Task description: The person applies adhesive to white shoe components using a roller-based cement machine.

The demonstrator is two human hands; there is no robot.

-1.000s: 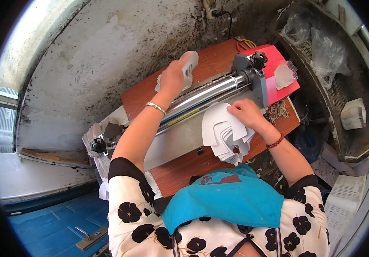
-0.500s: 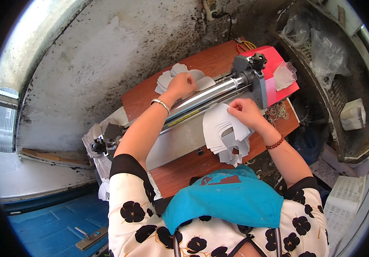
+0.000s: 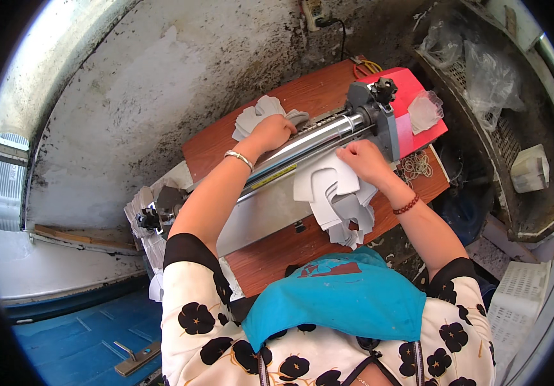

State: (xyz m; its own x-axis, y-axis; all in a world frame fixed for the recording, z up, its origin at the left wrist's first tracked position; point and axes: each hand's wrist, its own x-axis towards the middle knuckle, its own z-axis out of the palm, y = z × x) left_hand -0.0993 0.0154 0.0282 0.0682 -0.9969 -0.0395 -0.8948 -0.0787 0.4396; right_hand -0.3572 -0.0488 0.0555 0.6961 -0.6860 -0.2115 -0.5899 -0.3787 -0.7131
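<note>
A roller machine (image 3: 315, 138) with a shiny metal cylinder lies across a brown wooden table (image 3: 225, 145). My left hand (image 3: 272, 132) reaches over the roller and rests with curled fingers on a small pile of grey cut pieces (image 3: 254, 116) behind it. My right hand (image 3: 360, 157) presses on the top of a stack of white shaped pieces (image 3: 331, 196) in front of the roller, beside the machine's grey end block (image 3: 380, 116). A bracelet is on each wrist.
A red panel (image 3: 418, 122) with a clear plastic bag sits at the machine's right end, with rubber bands (image 3: 415, 168) beside it. Wire shelving (image 3: 502, 122) with bags stands to the right. A stained wall is behind, and white crates (image 3: 521, 309) are at lower right.
My left hand, which held a grey piece raised over the roller, has come down and set it on the pile behind the machine. My right hand stays on the white stack.
</note>
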